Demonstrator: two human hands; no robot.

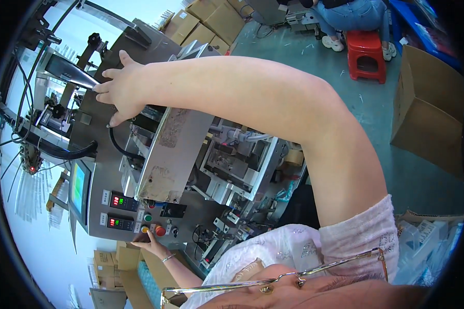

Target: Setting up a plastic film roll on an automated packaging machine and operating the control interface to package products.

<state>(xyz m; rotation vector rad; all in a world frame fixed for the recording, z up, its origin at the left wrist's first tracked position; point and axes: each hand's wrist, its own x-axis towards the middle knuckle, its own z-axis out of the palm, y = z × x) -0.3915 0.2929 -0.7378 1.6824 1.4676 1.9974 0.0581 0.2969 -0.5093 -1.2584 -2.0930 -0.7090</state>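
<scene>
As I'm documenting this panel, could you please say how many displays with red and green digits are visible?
2: the upper black rectangular display and, below it, the lower black display, on the grey metal panel; others may be hidden.

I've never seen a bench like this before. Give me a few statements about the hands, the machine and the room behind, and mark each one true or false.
1. A finger of the left hand is at the yellow button. True.
2. The right hand is clenched into a fist. False: its fingers are spread.
3. The screen on the machine is dark. False: it is lit, showing green and blue.
4. The upper display and the lower display both glow with red and green digits. True.
5. The stool in the background is yellow. False: it is red.
6. The red button is to the right of the yellow one in the picture. True.
</scene>
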